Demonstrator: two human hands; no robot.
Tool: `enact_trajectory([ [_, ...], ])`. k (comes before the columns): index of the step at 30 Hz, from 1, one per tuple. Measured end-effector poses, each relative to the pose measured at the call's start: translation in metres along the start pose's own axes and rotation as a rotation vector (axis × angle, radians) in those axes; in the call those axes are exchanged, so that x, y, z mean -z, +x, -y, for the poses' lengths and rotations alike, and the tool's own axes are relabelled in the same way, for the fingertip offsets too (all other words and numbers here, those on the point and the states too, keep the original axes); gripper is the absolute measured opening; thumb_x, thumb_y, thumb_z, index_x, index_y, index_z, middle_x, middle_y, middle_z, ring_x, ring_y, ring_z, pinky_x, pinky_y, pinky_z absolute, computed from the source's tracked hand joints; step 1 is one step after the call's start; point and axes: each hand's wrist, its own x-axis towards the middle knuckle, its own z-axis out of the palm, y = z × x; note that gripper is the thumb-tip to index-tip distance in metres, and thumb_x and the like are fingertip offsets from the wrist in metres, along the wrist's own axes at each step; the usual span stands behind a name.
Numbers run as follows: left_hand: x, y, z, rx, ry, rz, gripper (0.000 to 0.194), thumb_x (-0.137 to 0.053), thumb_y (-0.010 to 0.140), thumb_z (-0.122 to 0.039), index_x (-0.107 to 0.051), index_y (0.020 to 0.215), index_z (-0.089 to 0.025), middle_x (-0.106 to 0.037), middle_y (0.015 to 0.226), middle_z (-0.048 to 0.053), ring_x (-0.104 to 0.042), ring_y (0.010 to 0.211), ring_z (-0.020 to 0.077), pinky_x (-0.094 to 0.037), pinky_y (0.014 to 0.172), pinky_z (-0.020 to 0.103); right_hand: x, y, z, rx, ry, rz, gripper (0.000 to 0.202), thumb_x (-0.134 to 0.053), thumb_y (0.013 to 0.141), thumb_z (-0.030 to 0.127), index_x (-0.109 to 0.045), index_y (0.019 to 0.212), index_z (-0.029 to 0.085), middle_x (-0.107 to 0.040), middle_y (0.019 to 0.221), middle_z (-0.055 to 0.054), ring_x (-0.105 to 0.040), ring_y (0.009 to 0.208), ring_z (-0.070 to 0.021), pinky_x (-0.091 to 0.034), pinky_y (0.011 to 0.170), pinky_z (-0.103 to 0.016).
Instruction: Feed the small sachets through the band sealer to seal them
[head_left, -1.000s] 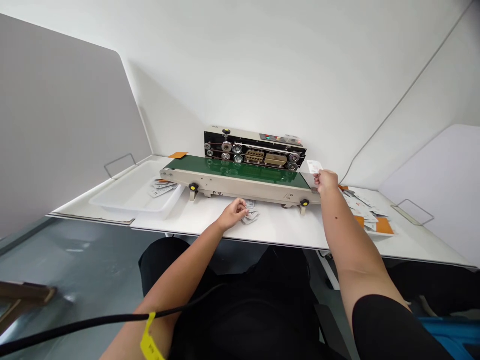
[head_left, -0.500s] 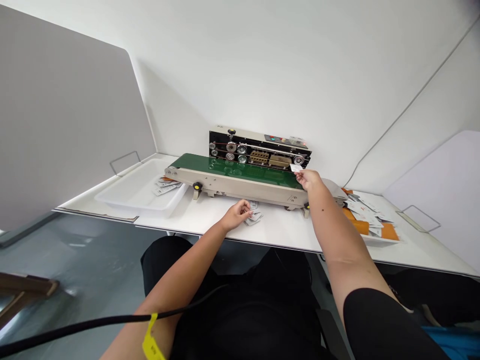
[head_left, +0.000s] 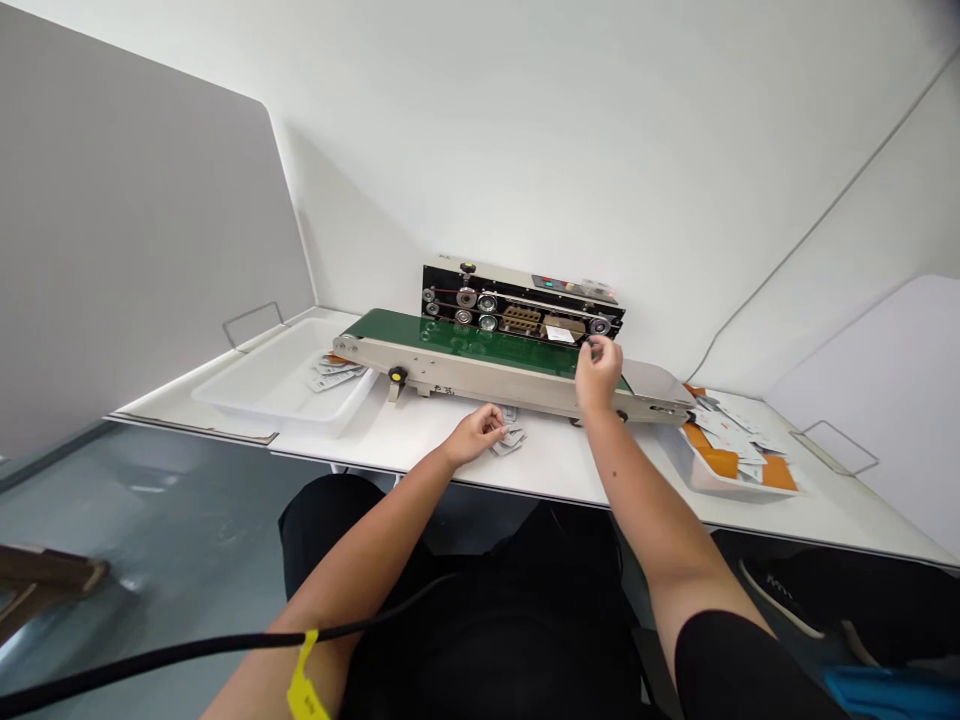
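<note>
A small white sachet [head_left: 559, 333] is at the band sealer [head_left: 517, 300], its upper edge at the black front, above the green conveyor belt [head_left: 480, 345]. Just to its right, over the belt's right part, is my right hand [head_left: 598, 372]. Its fingers are curled in and nothing shows between them. My left hand [head_left: 474, 434] rests low over the white table in front of the machine, fingers curled and thumb against them. Several grey-white sachets [head_left: 511, 441] lie at its fingertips; whether one is pinched there is hidden.
On the left stands a white tray [head_left: 225, 392] with several sachets in its right end. A second tray [head_left: 739, 490] at the right is heaped with white and orange sachets. Upright panels flank the table [head_left: 420, 440]. A black cable [head_left: 225, 640] with a yellow tag crosses my left forearm.
My right hand has let go of the white sachet and drawn slightly lower and left. The sachet has moved left along the sealer. My left hand has stayed in place.
</note>
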Motion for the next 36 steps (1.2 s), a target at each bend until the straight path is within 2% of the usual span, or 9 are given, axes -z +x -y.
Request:
enact_trajectory([
  [4, -0.002, 0.0, -0.001, -0.005, -0.017, 0.011, 0.041, -0.074, 0.084, -0.049, -0.051, 0.095, -0.017, -0.067, 0.079, 0.003, -0.064, 0.07, 0.0131, -0.045, 0.063, 0.023, 0.008, -0.093, -0.015, 0.361, -0.216, 0.476, 0.026, -0.05, 0.095, 0.035, -0.071, 0.105, 0.022, -0.068, 0.099, -0.01, -0.061, 0.099, -0.0236, -0.048, 0.098, -0.038],
  [8, -0.003, 0.0, -0.002, -0.017, -0.026, 0.006, 0.04, -0.073, 0.084, -0.049, -0.052, 0.096, -0.017, -0.065, 0.077, 0.002, -0.062, 0.069, 0.0121, -0.045, 0.063, 0.023, -0.009, -0.14, -0.044, 0.277, -0.448, 0.666, 0.049, -0.053, 0.093, 0.041, -0.06, 0.133, 0.013, -0.062, 0.13, -0.018, -0.051, 0.127, -0.0328, -0.038, 0.11, -0.045],
  [11, -0.002, 0.0, -0.002, -0.015, -0.003, 0.004, 0.039, -0.072, 0.085, -0.049, -0.054, 0.094, -0.016, -0.065, 0.078, 0.003, -0.062, 0.069, 0.0124, -0.044, 0.062, 0.023, -0.024, -0.143, -0.058, 0.196, -0.556, 0.735, 0.064, -0.052, 0.094, 0.048, -0.047, 0.146, 0.011, -0.05, 0.146, -0.021, -0.041, 0.138, -0.0351, -0.034, 0.113, -0.049],
  [15, -0.001, 0.001, 0.0, -0.013, 0.026, 0.004, 0.038, -0.072, 0.085, -0.05, -0.056, 0.094, -0.016, -0.064, 0.078, 0.002, -0.061, 0.069, 0.0127, -0.044, 0.062, 0.024, -0.027, -0.14, -0.058, 0.233, -0.566, 0.797, 0.052, -0.048, 0.098, 0.045, -0.053, 0.141, 0.017, -0.058, 0.138, -0.016, -0.048, 0.132, -0.032, -0.035, 0.111, -0.046],
  [21, -0.001, 0.002, -0.002, -0.004, 0.038, 0.036, 0.036, -0.071, 0.086, -0.048, -0.058, 0.093, -0.015, -0.063, 0.079, 0.002, -0.06, 0.071, 0.0125, -0.045, 0.065, 0.024, -0.023, -0.14, -0.053, 0.235, -0.503, 0.682, 0.06, -0.055, 0.093, 0.039, -0.046, 0.147, 0.014, -0.052, 0.142, -0.018, -0.044, 0.134, -0.0309, -0.035, 0.113, -0.044],
  [24, -0.002, 0.003, -0.004, -0.004, 0.046, 0.042, 0.036, -0.071, 0.085, -0.048, -0.058, 0.092, -0.015, -0.064, 0.078, 0.002, -0.06, 0.071, 0.0124, -0.045, 0.066, 0.024, -0.029, -0.138, -0.052, 0.269, -0.418, 0.756, 0.064, -0.056, 0.091, 0.035, -0.042, 0.149, 0.014, -0.047, 0.149, -0.016, -0.041, 0.138, -0.0292, -0.034, 0.115, -0.044],
  [27, -0.002, 0.004, -0.005, -0.006, 0.052, 0.036, 0.036, -0.071, 0.085, -0.049, -0.058, 0.09, -0.015, -0.064, 0.077, 0.002, -0.059, 0.069, 0.0121, -0.046, 0.066, 0.024, -0.034, -0.138, -0.048, 0.371, -0.352, 0.89, 0.059, -0.053, 0.091, 0.025, -0.044, 0.149, 0.019, -0.047, 0.151, -0.013, -0.04, 0.141, -0.0268, -0.031, 0.117, -0.045],
  [31, -0.002, 0.004, -0.005, 0.006, 0.066, 0.045, 0.035, -0.068, 0.088, -0.048, -0.058, 0.091, -0.016, -0.064, 0.078, 0.002, -0.06, 0.071, 0.0126, -0.046, 0.067, 0.025, -0.031, -0.141, -0.042, 0.473, -0.323, 0.904, 0.049, -0.049, 0.091, 0.016, -0.054, 0.139, 0.022, -0.058, 0.137, -0.01, -0.047, 0.132, -0.024, -0.033, 0.114, -0.042],
  [36, -0.002, 0.004, -0.006, 0.003, 0.041, 0.049, 0.033, -0.069, 0.087, -0.047, -0.058, 0.091, -0.016, -0.063, 0.079, 0.002, -0.061, 0.074, 0.0128, -0.048, 0.071, 0.025, -0.024, -0.141, -0.045, 0.329, -0.452, 0.862, 0.044, -0.051, 0.091, 0.019, -0.059, 0.134, 0.024, -0.056, 0.133, -0.01, -0.053, 0.121, -0.0239, -0.042, 0.104, -0.037],
])
